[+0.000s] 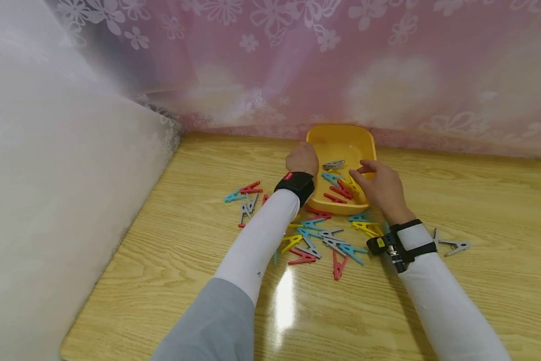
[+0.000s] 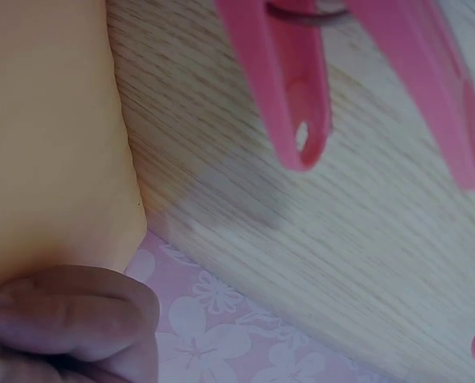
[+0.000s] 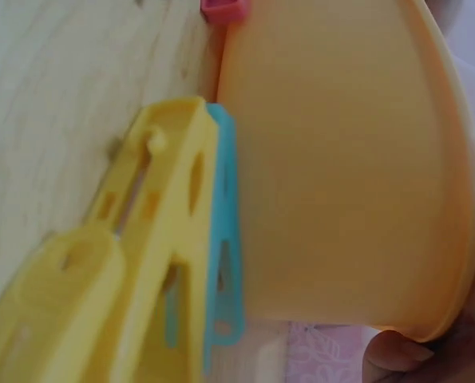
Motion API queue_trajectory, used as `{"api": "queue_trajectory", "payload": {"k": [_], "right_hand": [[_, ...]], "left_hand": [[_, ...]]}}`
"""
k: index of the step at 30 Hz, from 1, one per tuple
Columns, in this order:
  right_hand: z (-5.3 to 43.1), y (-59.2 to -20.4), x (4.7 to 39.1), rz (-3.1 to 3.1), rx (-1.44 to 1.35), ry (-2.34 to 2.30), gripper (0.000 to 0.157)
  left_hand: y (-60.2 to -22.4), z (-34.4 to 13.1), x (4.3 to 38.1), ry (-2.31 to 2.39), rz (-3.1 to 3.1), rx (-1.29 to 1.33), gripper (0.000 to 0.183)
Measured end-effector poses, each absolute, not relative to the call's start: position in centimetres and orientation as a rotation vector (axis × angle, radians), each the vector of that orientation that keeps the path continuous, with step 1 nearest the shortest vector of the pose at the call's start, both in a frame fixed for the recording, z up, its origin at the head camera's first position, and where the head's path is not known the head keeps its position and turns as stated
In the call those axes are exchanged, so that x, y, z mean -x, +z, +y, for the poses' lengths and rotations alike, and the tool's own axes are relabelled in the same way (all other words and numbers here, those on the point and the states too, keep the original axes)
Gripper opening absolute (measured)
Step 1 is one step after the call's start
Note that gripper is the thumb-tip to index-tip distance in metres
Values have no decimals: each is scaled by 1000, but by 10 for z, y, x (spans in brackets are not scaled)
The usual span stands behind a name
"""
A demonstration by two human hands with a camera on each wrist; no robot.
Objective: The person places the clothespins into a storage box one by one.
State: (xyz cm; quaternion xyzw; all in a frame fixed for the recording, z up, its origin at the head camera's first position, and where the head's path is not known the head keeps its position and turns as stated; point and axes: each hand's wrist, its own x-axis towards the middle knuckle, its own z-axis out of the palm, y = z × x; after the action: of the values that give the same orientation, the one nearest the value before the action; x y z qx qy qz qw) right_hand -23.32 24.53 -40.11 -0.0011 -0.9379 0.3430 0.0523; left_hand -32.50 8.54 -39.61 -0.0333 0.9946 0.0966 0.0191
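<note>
A yellow plastic basin [image 1: 340,131] stands on the table, with several clothespins in its near half: red [image 1: 341,189], blue [image 1: 331,178], yellow [image 1: 352,185] and grey [image 1: 334,165]. At the basin's left rim, my left hand [image 1: 303,158] has its fingers curled and holds the edge; the left wrist view shows the bent fingers [image 2: 69,319] against the basin's wall. My right hand [image 1: 383,188] is over the right rim, thumb and fingers parted above the clothespins inside. In the right wrist view a fingertip [image 3: 397,351] shows right at the rim.
Several loose clothespins, such as a red one [image 1: 302,256], lie in front of the basin. More lie to the left, with a blue one [image 1: 235,196], and a grey one [image 1: 455,246] lies by my right wrist. A pink flowered curtain [image 1: 261,75] hangs behind the wooden table [image 1: 184,225].
</note>
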Motion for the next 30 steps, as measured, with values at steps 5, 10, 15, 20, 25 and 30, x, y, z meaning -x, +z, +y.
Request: {"api": "queue_trajectory", "payload": {"k": [5,10,15,20,25,30], "right_hand": [[253,-399,233,-2869,-13,1101,60],[266,-392,227,-2881,-151,1219,61],[288,-382,212,-2855,-208,1295,58],[312,-382,197,-2825,-205,1250,52],[341,-389,181,-2859,-161,1198,50],[369,-399,166,-2929,-147,1110,48]], "left_hand": [[-395,90,324,339,3079,103,32],[-400,91,327,355,3072,107,33],[-401,88,329,322,3077,82,37],[-399,82,331,337,3076,97,35],[-401,77,333,370,3068,99,33],[-399,71,332,349,3087,75,34]]}}
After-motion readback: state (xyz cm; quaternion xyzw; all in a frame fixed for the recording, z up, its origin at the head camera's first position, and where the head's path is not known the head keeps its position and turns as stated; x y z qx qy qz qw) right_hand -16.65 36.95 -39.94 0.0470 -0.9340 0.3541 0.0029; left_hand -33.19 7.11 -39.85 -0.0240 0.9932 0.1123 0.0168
